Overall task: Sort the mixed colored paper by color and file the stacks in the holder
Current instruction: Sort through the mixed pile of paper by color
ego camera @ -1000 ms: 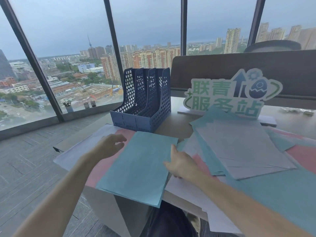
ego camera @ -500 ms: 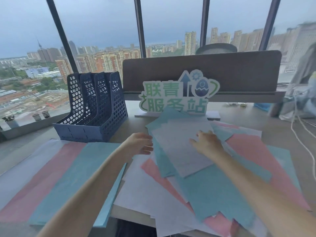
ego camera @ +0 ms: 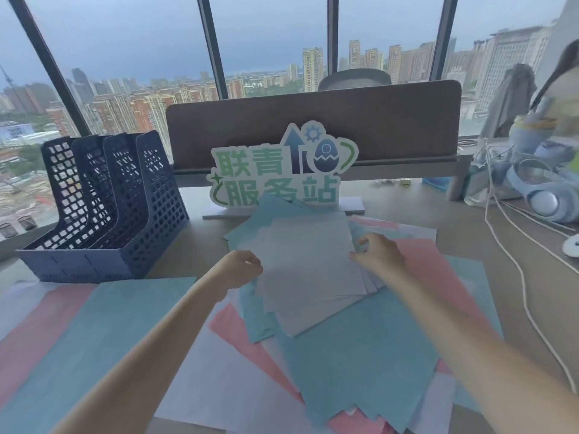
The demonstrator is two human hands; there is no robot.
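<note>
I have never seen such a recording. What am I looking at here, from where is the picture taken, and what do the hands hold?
No machine here: a person wears a camera on the head, looking down at their own bare hands. The left hand and right hand grip the edges of a white sheet on top of a mixed paper pile. To the left lie a blue stack, a pink stack, and an empty blue file holder. Behind stands a sign.

Tall windows (ego camera: pixel 269 42), grey desk divider (ego camera: pixel 313 120)
</note>
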